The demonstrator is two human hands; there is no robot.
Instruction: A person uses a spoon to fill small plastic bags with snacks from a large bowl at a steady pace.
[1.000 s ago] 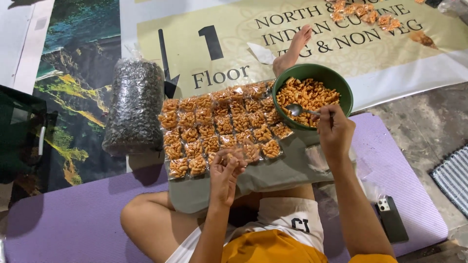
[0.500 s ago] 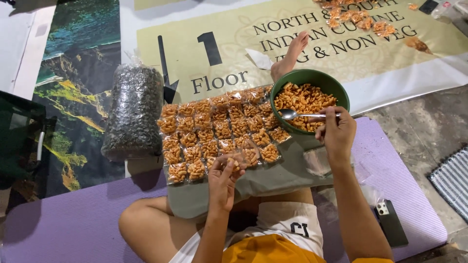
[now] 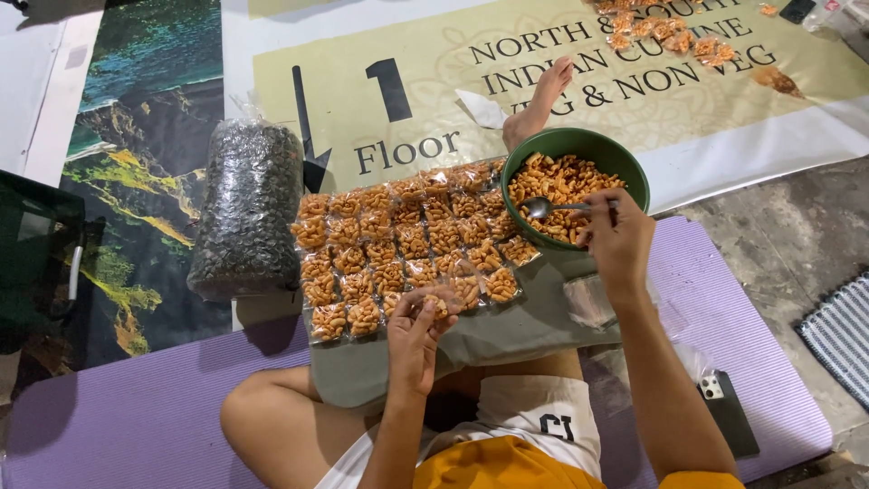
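Note:
A green bowl [image 3: 634, 177] full of orange fried snack pieces stands on a grey-green board [image 3: 525, 326] across my lap. My right hand [image 3: 617, 237] grips a metal spoon [image 3: 543, 207] whose head lies in the snacks at the bowl's near left. My left hand [image 3: 415, 330] pinches a small clear pouch [image 3: 441, 302] with some snacks in it, at the near edge of several rows of filled clear snack packets [image 3: 407, 240] laid out on the board.
A big clear bag of dark seeds [image 3: 246, 206] lies left of the board. A phone [image 3: 727, 412] rests on the purple mat [image 3: 136, 407] at my right. My bare foot [image 3: 541, 100] lies on a printed banner [image 3: 434, 81], with more snack packets [image 3: 665, 32] far right.
My right hand has shifted a little left and drawn the spoon across the snacks in the bowl. My left hand has stayed on the small pouch.

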